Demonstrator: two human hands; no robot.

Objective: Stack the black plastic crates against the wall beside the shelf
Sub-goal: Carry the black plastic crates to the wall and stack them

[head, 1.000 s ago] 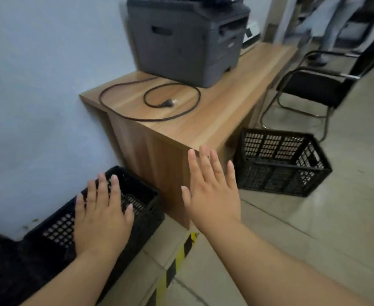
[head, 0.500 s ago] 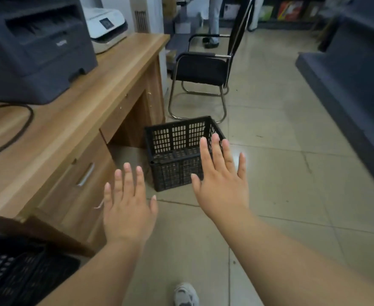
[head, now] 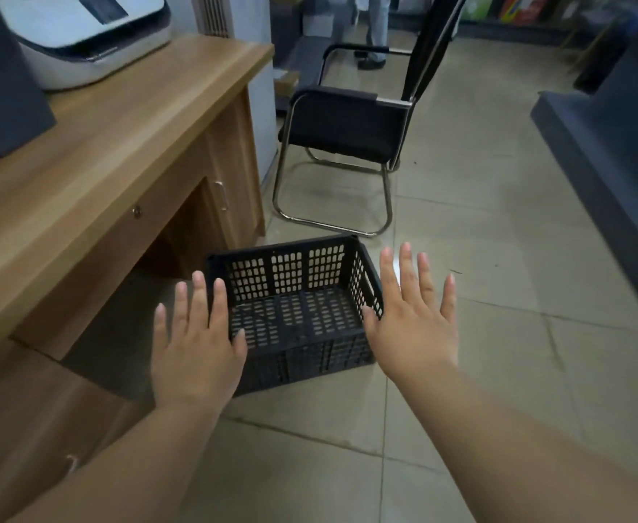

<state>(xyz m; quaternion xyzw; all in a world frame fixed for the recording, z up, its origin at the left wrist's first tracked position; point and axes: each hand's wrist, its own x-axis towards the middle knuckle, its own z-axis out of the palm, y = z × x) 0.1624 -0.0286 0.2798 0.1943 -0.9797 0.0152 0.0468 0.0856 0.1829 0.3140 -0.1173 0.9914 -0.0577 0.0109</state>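
The black crate (head: pixel 295 315) sat on the tiled floor at centre frame, beside the wooden desk (head: pixel 121 152). My left hand (head: pixel 197 345) and right hand (head: pixel 413 326) hovered flat, fingers spread, holding nothing. I judged that gripping both short-side rims evenly would lift it level. It looked empty.

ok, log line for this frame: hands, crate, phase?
phase: reaching | left hand: open, empty | right hand: open, empty | black crate: on floor by desk, ungrasped
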